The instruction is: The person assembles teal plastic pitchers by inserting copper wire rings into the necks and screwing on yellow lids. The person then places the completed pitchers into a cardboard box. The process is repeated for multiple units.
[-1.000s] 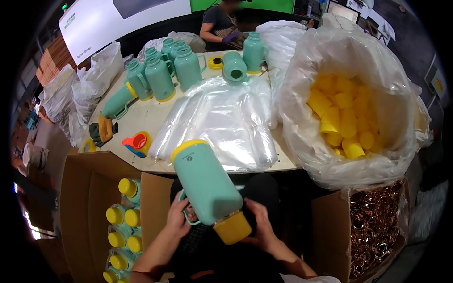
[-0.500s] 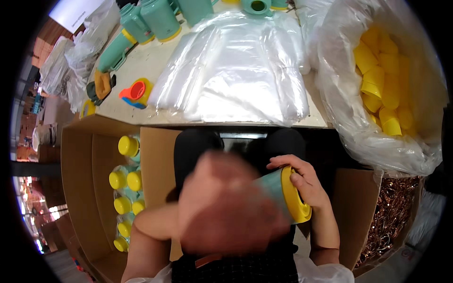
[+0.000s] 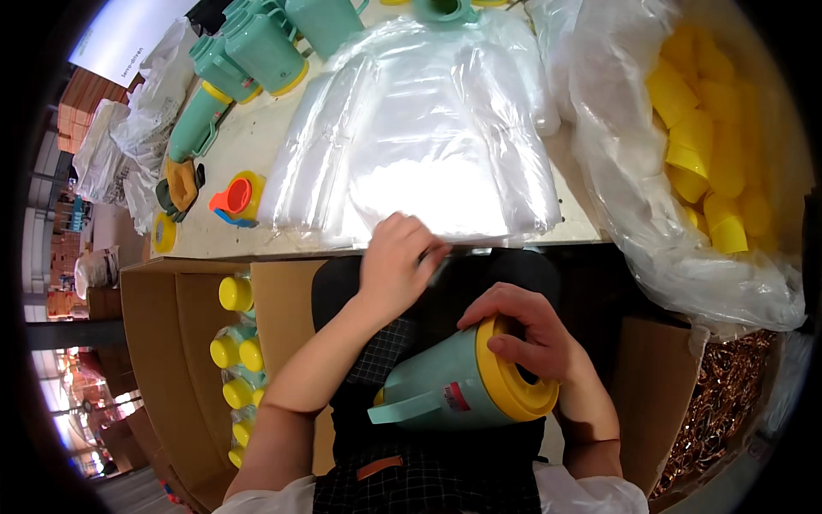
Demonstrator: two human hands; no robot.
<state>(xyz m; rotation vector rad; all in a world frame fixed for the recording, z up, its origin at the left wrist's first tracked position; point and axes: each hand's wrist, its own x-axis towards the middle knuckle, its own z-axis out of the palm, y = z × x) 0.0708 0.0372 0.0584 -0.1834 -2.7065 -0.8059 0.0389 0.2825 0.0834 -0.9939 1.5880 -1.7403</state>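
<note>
A green thermos jug [image 3: 445, 377] with a side handle and a wide yellow end lies tilted across my lap. My right hand [image 3: 522, 334] grips it at that yellow end, fingers over the top and thumb pressed against the rim. At the front edge of a stack of clear plastic bags [image 3: 428, 111], my left hand [image 3: 398, 261] is raised with its fingers curled and thumb close to them. Whatever lies between those fingertips is too small to make out.
Several green jugs [image 3: 265, 51] stand at the back left of the table. A cardboard box [image 3: 184, 343] with yellow-capped jugs is at left. On the right are a lined bag of yellow cups [image 3: 693, 146] and a box of coppery pieces [image 3: 719, 394]. An orange-red ring [image 3: 231, 197] sits on the table.
My left hand, blurred in front of the jug before, has moved up to the bags' front edge. The jug now shows fully, still held by my right hand.
</note>
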